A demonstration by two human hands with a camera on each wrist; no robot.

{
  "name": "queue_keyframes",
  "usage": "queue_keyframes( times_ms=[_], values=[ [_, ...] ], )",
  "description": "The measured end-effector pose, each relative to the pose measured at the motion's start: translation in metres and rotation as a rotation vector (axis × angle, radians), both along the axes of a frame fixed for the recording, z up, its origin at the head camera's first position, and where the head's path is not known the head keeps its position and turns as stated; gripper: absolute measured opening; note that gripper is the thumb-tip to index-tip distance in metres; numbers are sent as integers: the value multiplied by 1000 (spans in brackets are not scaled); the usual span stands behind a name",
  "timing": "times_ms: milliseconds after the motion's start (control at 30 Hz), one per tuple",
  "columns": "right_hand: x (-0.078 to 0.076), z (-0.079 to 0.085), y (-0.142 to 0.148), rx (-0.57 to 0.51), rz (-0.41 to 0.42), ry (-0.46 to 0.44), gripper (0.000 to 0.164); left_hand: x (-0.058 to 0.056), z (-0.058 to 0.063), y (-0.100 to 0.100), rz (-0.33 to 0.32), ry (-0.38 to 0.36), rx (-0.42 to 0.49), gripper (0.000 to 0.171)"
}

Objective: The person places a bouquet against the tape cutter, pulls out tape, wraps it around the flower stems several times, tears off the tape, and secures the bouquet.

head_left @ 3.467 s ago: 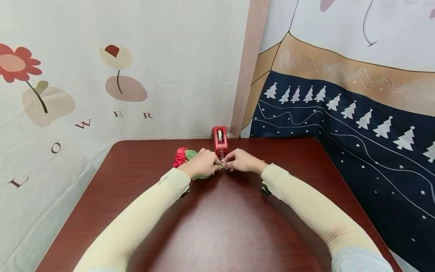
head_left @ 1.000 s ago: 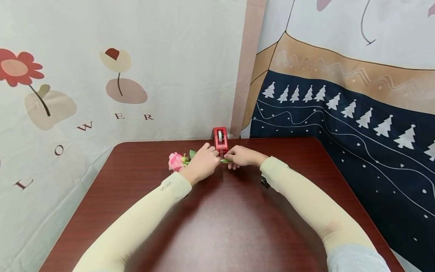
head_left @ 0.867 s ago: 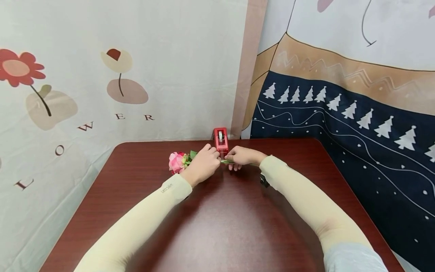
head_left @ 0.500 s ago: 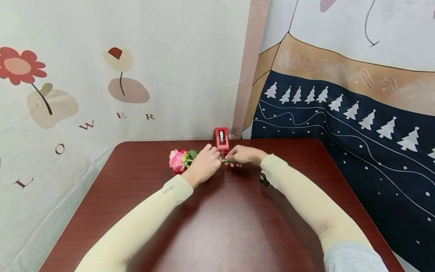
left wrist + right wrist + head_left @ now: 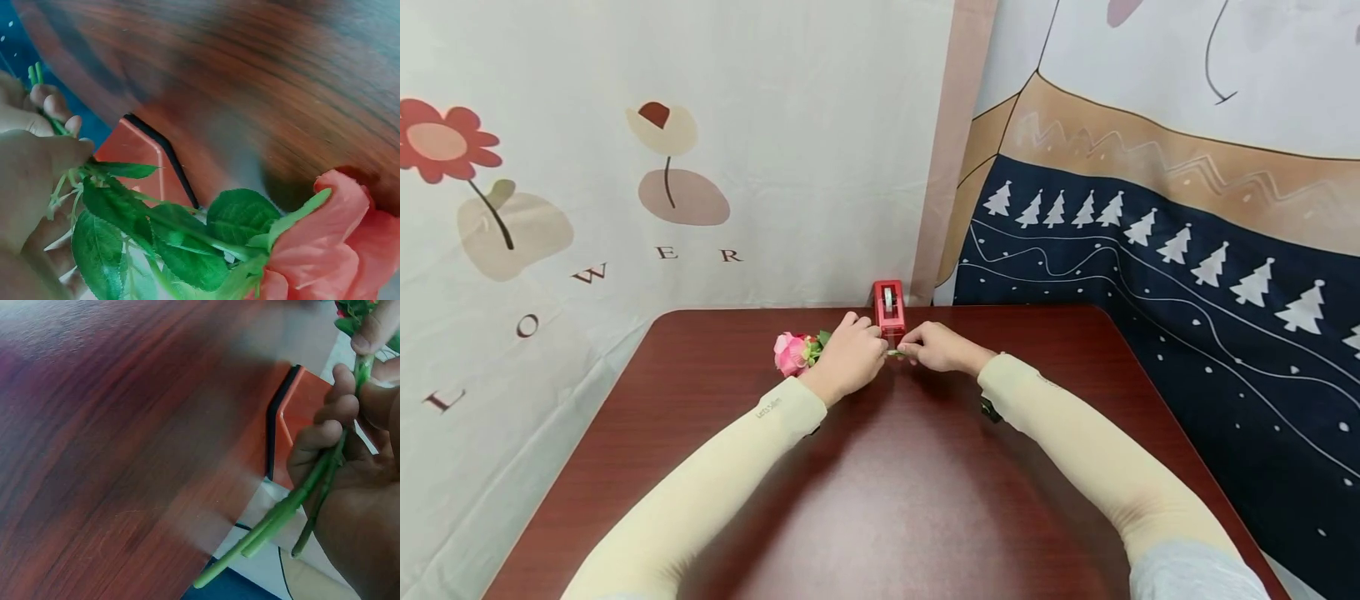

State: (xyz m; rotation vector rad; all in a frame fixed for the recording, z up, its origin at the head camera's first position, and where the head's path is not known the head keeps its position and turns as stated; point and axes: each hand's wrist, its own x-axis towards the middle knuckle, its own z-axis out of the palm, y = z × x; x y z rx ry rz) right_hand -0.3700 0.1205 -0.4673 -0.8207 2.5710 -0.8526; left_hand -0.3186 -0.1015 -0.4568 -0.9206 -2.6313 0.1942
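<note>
Artificial roses, with a pink bloom (image 5: 792, 353) uppermost in the head view, lie sideways over the table's far part, blooms to the left. My left hand (image 5: 852, 357) grips their stems just below the leaves (image 5: 181, 244). Close to its right, my right hand (image 5: 942, 347) pinches the same bundle with thumb and curled fingers. In the right wrist view the green stems (image 5: 275, 519) run through that hand and their cut ends stick out past it. A red tape dispenser (image 5: 889, 310) stands directly behind both hands. Whether tape is on the stems is unclear.
The dark red-brown table (image 5: 880, 492) has rounded far corners. Its far edge lies close behind the dispenser. A pale flower-printed cloth (image 5: 805, 167) hangs behind, and a navy cloth with white trees (image 5: 1075, 242) hangs at the right.
Since the earliest frame the bundle has turned, so a pink bloom shows where a red one did. In the last half second my right hand's fingers have shifted around the stems; my left hand stays nearly in place.
</note>
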Motion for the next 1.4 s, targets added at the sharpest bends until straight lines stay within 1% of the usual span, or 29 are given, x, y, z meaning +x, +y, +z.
queue_keyframes(
  times_ms=[67, 200, 267, 367, 467, 533, 633, 733, 900, 967, 1067, 1133, 1233, 1333, 1400],
  values=[
    [2, -1, 0, -3, -5, 38, 26, -1, 3, 0, 14, -72, 23, 17],
    [5, -5, -1, -13, 1, 123, 24, -6, 10, 0, 45, -272, 66, 21],
    [7, -8, -1, -14, 13, 181, 23, -9, 14, -1, 61, -374, 80, 23],
    [9, -10, -2, -17, 28, 256, 22, -14, 21, -2, 76, -499, 98, 26],
    [11, -11, -3, -17, 35, 313, 21, -18, 26, -4, 84, -575, 107, 27],
    [13, -10, -4, -20, 36, 326, 21, -20, 26, -4, 85, -592, 100, 27],
    [15, -8, -5, -11, 39, 326, 21, -23, 23, -5, 86, -576, 86, 25],
    [16, -5, -7, 15, 44, 317, 22, -24, 19, -4, 86, -535, 61, 22],
    [14, 1, -8, 77, 33, 283, 26, -22, 15, -2, 68, -455, 61, 19],
    [12, 4, -9, 96, 27, 258, 28, -21, 14, -2, 63, -428, 70, 16],
    [8, 9, -9, 100, 16, 198, 30, -19, 14, -2, 53, -378, 69, 13],
    [5, 13, -9, 93, 1, 151, 31, -18, 13, -2, 41, -330, 56, 12],
    [-2, 16, -9, 89, -13, 98, 33, -15, 10, -2, 10, -231, 29, 12],
    [-8, 18, -9, 103, -4, 65, 32, -14, 7, -1, -29, -126, 14, 15],
    [-13, 17, -9, 98, 7, 16, 32, -13, 6, -1, -54, -60, 7, 16]
  ],
)
